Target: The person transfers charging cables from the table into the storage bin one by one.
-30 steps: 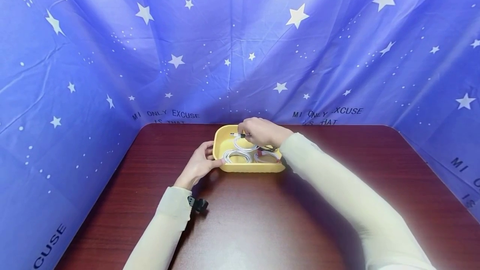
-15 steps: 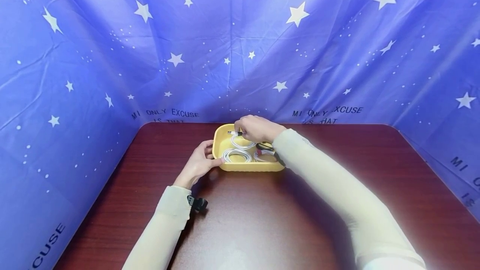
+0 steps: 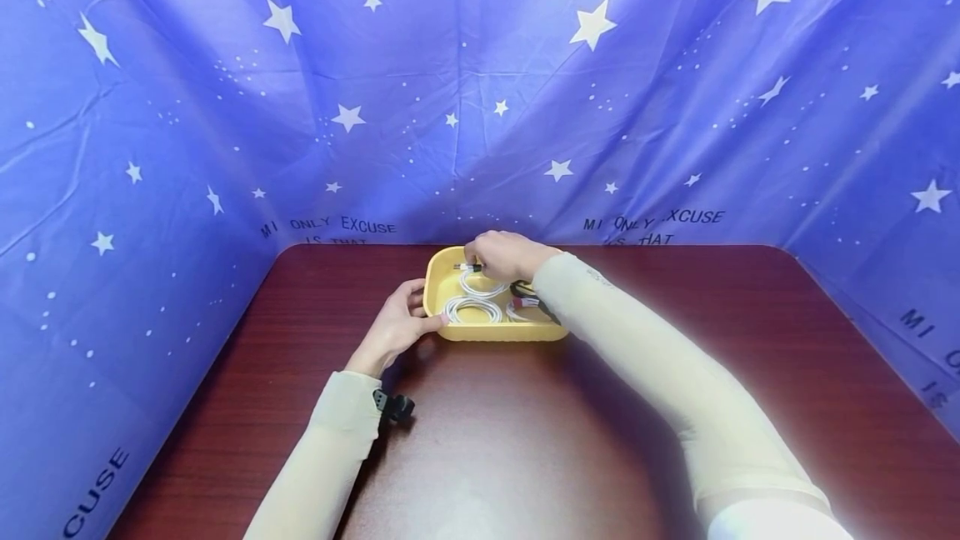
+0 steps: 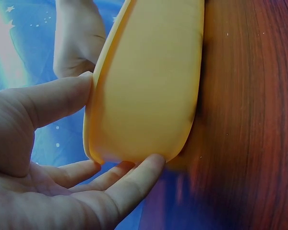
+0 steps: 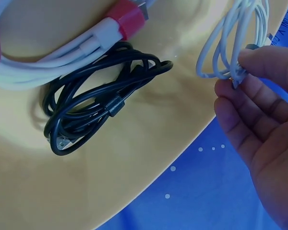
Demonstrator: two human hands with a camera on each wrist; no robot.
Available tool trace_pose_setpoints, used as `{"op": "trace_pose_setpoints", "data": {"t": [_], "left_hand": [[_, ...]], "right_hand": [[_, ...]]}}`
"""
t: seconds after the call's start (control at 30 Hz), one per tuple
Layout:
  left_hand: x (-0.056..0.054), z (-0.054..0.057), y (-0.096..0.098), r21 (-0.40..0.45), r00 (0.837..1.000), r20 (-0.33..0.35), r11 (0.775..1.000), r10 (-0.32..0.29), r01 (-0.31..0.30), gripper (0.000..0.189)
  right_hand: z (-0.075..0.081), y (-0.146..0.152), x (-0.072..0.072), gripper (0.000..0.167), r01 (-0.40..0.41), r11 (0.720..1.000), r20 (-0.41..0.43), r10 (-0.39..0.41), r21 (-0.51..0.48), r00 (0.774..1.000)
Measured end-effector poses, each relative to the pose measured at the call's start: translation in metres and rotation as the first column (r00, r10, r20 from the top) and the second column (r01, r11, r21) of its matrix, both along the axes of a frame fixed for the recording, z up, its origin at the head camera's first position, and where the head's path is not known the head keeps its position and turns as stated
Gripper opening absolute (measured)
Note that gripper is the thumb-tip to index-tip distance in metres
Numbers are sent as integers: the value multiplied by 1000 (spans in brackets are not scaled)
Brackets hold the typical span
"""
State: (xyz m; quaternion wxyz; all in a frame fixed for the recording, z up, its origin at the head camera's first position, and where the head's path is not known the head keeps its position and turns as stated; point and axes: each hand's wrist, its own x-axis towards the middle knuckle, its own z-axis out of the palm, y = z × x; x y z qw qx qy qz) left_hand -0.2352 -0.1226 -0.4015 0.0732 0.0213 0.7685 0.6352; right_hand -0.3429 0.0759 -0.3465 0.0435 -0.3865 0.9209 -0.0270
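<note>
A shallow yellow plastic box (image 3: pixel 502 332) lies on the table near its far edge. My left hand (image 3: pixel 393 323) holds the box's left end, thumb at the rim and fingers against the outer wall (image 4: pixel 149 81). Over the back of the box, my right hand (image 3: pixel 513 257) pinches a coiled white cable (image 5: pixel 233 36) between thumb and fingers. Part of that coil is hidden by the fingers. Another coiled white cable (image 3: pixel 450 312) sits at the front left inside the box. At the right lie a black coiled cable (image 5: pixel 86 108) and a white cable (image 5: pixel 38 72) with red ties.
The dark red wood table (image 3: pixel 480 440) reaches back to a blue star-printed curtain (image 3: pixel 465 107), which hangs close behind the box and along both sides. A black wrist camera (image 3: pixel 397 408) sits on the left sleeve.
My right hand has shifted a little to the left with the white cable, baring more of the black cable. The left hand keeps its hold on the box.
</note>
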Motion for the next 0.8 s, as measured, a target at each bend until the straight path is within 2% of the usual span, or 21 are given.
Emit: {"op": "trace_pose_setpoints", "data": {"t": [0.5, 0.8], "left_hand": [[0, 0, 0, -10, 1000, -14, 1000, -1, 1, 75], [0, 0, 0, -21, 1000, -6, 1000, 5, -5, 75]], "right_hand": [[-6, -9, -8, 29, 39, 991, -46, -34, 126, 998], [-13, -12, -12, 23, 7, 990, -71, 3, 142, 997]]}}
